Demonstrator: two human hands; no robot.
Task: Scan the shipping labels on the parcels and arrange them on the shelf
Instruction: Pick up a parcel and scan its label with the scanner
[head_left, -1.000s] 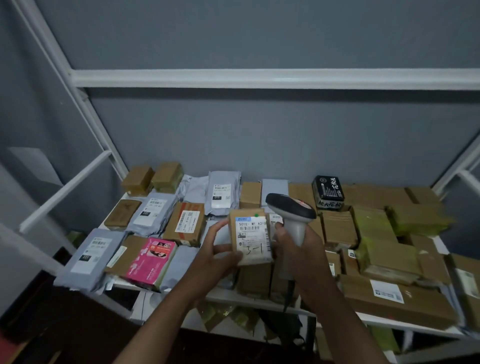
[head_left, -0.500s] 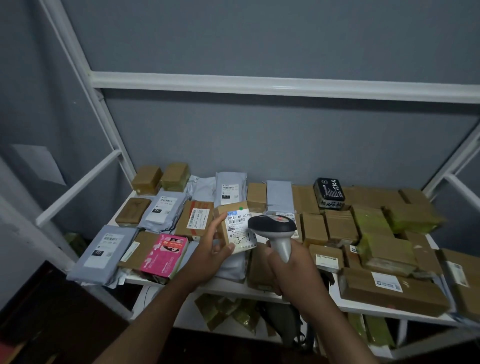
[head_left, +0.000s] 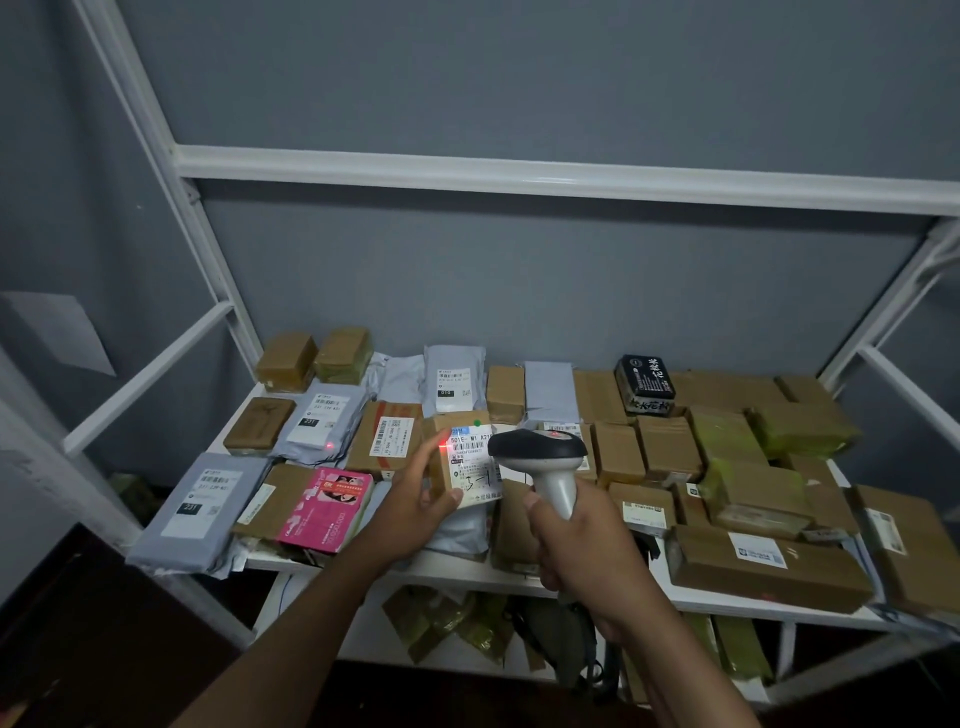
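My left hand (head_left: 415, 499) grips a small brown parcel (head_left: 467, 462) with a white shipping label, held upright above the middle of the white shelf (head_left: 457, 571). My right hand (head_left: 576, 540) holds the handle of a grey and black barcode scanner (head_left: 540, 452) just right of the parcel, its head pointing left at the label. A red scan light glows on the label's left edge and on a grey mailer bag (head_left: 322, 421) behind it.
The shelf is packed with brown boxes, grey mailer bags, a pink box (head_left: 327, 509) at front left and a black box (head_left: 644, 384) at the back. A long brown box (head_left: 763, 566) lies at front right. White frame bars run overhead and at both sides. More parcels sit below.
The parcel and scanner have dropped lower and closer to the shelf. The scanner head has turned toward the label, and a red scan light now shows.
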